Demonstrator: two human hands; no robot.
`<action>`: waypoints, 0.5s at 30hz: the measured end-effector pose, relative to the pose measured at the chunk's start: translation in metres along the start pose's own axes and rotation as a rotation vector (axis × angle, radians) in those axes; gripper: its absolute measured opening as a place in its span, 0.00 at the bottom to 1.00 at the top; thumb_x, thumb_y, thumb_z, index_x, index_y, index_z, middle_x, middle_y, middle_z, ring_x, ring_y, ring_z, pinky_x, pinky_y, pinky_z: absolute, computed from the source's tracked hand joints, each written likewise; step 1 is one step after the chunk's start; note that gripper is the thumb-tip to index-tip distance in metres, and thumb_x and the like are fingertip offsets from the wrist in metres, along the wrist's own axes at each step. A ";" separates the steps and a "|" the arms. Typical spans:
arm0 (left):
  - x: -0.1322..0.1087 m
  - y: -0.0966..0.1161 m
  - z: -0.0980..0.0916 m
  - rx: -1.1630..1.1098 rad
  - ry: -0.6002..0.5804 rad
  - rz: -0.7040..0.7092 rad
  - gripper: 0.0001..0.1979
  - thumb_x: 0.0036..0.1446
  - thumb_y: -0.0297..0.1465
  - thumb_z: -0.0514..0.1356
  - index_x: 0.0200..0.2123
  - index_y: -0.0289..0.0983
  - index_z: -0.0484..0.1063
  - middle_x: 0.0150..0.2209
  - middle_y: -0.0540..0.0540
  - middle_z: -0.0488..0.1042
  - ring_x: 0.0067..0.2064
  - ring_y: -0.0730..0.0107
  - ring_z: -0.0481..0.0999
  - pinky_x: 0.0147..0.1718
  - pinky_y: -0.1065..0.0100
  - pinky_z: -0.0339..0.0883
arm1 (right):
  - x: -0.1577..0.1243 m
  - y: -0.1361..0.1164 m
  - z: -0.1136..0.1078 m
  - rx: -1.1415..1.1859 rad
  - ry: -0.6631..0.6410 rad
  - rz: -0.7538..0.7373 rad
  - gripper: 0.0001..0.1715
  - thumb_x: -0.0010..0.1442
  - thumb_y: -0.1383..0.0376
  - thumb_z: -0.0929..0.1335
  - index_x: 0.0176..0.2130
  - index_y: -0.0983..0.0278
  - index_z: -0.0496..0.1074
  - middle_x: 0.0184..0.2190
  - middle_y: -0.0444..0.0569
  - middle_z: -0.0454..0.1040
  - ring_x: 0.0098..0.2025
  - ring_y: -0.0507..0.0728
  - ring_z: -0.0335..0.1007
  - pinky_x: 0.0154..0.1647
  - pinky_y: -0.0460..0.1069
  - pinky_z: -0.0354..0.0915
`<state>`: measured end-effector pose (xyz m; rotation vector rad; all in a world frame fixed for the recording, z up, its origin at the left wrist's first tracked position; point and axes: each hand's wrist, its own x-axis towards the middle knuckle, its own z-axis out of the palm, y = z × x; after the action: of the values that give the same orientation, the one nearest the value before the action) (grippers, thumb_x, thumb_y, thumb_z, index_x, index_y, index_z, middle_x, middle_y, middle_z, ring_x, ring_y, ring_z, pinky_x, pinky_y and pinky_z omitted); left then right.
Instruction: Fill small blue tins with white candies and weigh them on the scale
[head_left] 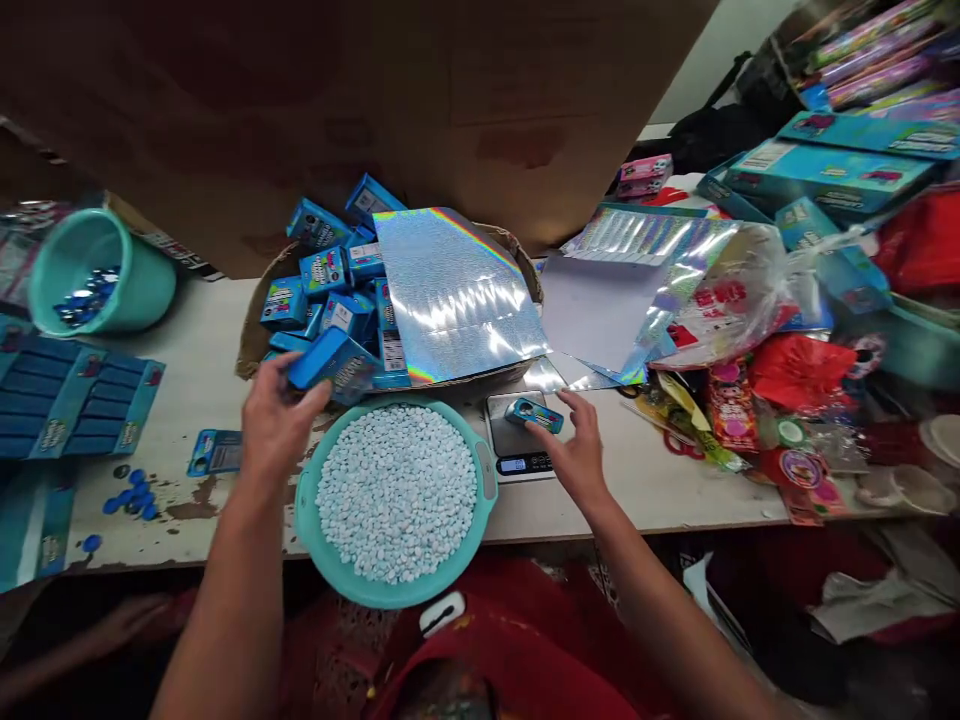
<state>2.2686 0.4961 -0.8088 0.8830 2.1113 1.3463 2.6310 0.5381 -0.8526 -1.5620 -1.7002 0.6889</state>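
Observation:
Over the near left edge of a cardboard tray (259, 330), my left hand (279, 415) grips a small blue box (334, 362) between thumb and fingers. Many similar blue boxes (324, 270) lie heaped in that tray. My right hand (577, 450) is at a digital scale (506, 440), thumb and fingers closed around the end of another small blue box (536, 414) just over the weighing plate. Between my forearms is a turquoise basin (304, 510) full of small pale blue-white pieces (397, 490).
A shiny holographic sheet (461, 300) covers the tray's right part. At left are a turquoise bucket (150, 285), blue cartons (75, 400), a flat blue packet (215, 452) and loose blue caps (135, 495). Packaging and a clear plastic bag (727, 300) crowd the right side.

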 end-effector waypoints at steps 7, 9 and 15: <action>-0.117 0.003 0.033 -1.086 -0.170 -0.774 0.09 0.47 0.28 0.64 0.35 0.36 0.73 0.38 0.44 0.78 0.39 0.68 0.77 0.37 0.68 0.74 | -0.053 -0.077 0.028 0.351 -0.380 -0.100 0.39 0.54 0.51 0.71 0.60 0.58 0.57 0.57 0.56 0.63 0.58 0.62 0.62 0.57 0.60 0.64; -0.131 0.000 0.039 -1.140 -0.178 -0.867 0.07 0.49 0.27 0.62 0.34 0.36 0.74 0.37 0.44 0.78 0.39 0.68 0.77 0.37 0.69 0.74 | -0.059 -0.082 0.036 0.422 -0.426 -0.148 0.51 0.50 0.45 0.72 0.63 0.58 0.50 0.61 0.58 0.57 0.61 0.64 0.58 0.56 0.60 0.65; -0.151 -0.020 0.025 -0.801 -0.491 -0.947 0.12 0.44 0.37 0.67 0.30 0.35 0.75 0.29 0.42 0.76 0.33 0.58 0.77 0.32 0.60 0.73 | -0.055 -0.080 0.031 0.326 -0.624 -0.631 0.32 0.56 0.57 0.71 0.57 0.56 0.60 0.59 0.53 0.64 0.65 0.62 0.53 0.62 0.62 0.56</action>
<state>2.3821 0.3938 -0.8292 -0.1398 1.1367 1.1001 2.5589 0.4766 -0.8164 -0.5380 -2.2238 1.1015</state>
